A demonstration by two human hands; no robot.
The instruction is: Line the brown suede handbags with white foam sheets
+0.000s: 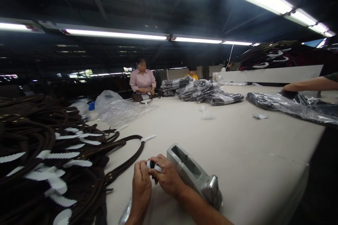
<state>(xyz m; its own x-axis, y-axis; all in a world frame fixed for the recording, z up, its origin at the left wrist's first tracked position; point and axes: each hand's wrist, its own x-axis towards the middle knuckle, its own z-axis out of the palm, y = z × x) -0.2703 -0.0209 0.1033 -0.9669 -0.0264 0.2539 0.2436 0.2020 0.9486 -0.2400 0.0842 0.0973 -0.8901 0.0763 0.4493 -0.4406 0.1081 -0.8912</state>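
My left hand (141,184) and my right hand (169,176) meet above the table. Pinched between their fingertips is a small white-and-black cylindrical piece (157,167), partly hidden by the fingers; its exact kind does not show. Just beyond my right forearm stands a grey tape dispenser (196,175), with a hollow well along its top and a shiny near end. To the left, a brown bag strap (132,160) with a white tag (149,138) loops out of a large heap of dark brown bags (29,130). A shiny clear wrapper (126,212) lies beside my left wrist.
Clear plastic sheeting (116,107) lies at the far left of the pale table (237,140). Plastic-wrapped dark packs (198,89) are stacked at the back. On the right, a co-worker's arm (311,84) reaches over another wrapped pack (287,103). A person in a pink shirt (142,79) works opposite.
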